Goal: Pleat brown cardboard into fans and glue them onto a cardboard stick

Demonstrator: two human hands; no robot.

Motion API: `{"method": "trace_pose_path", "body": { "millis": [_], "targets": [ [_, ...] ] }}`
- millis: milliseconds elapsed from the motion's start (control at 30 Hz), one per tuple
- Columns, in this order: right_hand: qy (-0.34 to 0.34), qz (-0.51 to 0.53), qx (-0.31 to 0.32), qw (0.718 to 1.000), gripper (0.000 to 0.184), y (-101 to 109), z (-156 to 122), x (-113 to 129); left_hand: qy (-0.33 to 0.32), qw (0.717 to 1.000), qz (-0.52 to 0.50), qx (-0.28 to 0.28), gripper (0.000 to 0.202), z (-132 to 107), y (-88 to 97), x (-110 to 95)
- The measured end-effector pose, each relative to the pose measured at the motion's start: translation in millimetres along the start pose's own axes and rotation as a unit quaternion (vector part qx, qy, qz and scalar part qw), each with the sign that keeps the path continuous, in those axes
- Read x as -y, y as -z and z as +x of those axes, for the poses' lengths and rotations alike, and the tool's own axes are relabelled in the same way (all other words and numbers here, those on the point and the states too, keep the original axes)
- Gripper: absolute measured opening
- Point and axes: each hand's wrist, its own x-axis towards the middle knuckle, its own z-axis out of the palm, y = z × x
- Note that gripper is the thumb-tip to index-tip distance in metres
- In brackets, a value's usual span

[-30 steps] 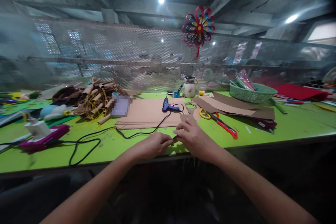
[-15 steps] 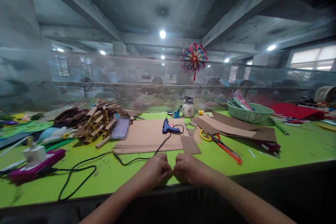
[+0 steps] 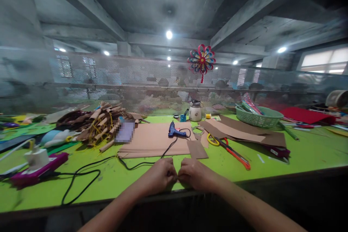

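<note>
My left hand (image 3: 162, 175) and my right hand (image 3: 196, 174) rest close together at the front edge of the green table (image 3: 141, 178). Both have their fingers curled inward; whatever may be between them is hidden or too small to name. Just beyond lies a small square of brown cardboard (image 3: 197, 149), nearest my right hand. Behind the hands is a stack of brown cardboard sheets (image 3: 148, 139), on which a blue glue gun (image 3: 174, 131) stands with its black cord trailing left.
To the right lie yellow-handled scissors (image 3: 213, 140), an orange utility knife (image 3: 237, 156) and a green basket (image 3: 259, 116). At the left are a purple power strip (image 3: 40, 169) and a heap of rolled cardboard pieces (image 3: 100, 125). A white jar (image 3: 195, 112) stands at the back.
Both hands stay near the table edge with fingers curled, shifted very slightly to the left. The things on the table have not moved.
</note>
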Motion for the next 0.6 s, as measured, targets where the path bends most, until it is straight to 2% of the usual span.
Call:
{"method": "trace_pose_path", "body": {
  "millis": [233, 400, 600],
  "targets": [
    [-0.005, -0.008, -0.017, 1.0, 0.017, -1.5, -1.0, 2.3, -0.012, 1.0, 0.021, 0.001, 0.019, -5.7, 3.0, -6.1],
    [-0.001, -0.025, -0.015, 1.0, 0.017, -1.9, -0.8, 3.1, -0.031, 0.999, 0.03, 0.013, 0.018, -3.9, 3.4, -2.9],
    [-0.003, 0.015, 0.002, 1.0, 0.016, 4.1, -4.7, 4.2, -0.059, 0.997, 0.03, 0.028, 0.017, -0.2, 6.0, -0.6]
  ]
}}
